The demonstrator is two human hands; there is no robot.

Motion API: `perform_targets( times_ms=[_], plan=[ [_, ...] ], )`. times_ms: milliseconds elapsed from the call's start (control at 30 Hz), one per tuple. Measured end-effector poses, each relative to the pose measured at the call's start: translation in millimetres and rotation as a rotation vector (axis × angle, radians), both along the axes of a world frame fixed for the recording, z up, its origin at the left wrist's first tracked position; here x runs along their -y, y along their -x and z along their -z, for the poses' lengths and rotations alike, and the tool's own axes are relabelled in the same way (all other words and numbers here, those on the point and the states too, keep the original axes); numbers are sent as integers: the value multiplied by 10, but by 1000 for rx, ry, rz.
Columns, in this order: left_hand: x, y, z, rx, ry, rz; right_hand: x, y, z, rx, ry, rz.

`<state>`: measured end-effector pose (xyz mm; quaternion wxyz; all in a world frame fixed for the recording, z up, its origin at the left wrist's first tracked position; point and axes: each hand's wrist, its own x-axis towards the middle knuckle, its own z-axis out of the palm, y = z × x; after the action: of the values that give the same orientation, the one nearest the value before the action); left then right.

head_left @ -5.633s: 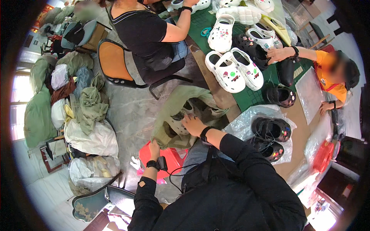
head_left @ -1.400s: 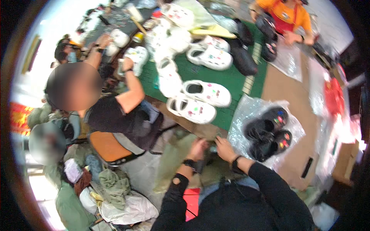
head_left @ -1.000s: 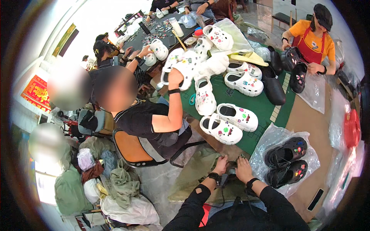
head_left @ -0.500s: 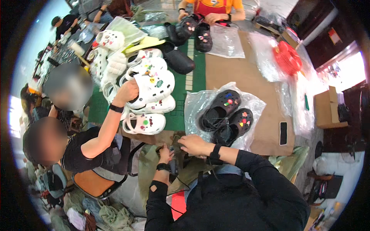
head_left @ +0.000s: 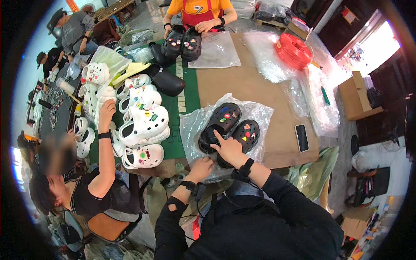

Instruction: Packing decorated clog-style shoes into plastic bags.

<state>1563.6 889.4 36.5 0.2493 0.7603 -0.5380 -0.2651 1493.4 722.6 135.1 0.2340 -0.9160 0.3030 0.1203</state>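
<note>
A pair of black clogs with small coloured charms lies on a clear plastic bag on the brown table. My right hand rests with spread fingers on the near ends of the clogs. My left hand grips the near edge of the plastic bag just left of them. Both my arms wear black sleeves, each with a black band at the wrist.
A person at my left reaches to a pile of white clogs on a green mat. Across the table a person in orange holds black clogs. A phone, loose plastic bags, a red bundle and a cardboard box lie to the right.
My view has swung from the floor bags up to the table. My hands have moved from the olive bag below the edge onto the black clogs and their plastic bag.
</note>
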Motion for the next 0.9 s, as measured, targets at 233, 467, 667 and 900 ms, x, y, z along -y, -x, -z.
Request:
perform_targets(
  times_ms=[233, 467, 667, 900],
  plan=[
    [-25, 50, 214, 134, -217, 118, 79, 110, 522, 78, -35, 34],
    [21, -17, 180, 191, -438, 221, 172, -9, 676, 311, 76, 169],
    [118, -64, -26, 299, -395, 253, 585, 316, 644, 399, 136, 49],
    [613, 113, -1975, -146, 230, 221, 582, 355, 33, 17, 260, -176]
  ],
)
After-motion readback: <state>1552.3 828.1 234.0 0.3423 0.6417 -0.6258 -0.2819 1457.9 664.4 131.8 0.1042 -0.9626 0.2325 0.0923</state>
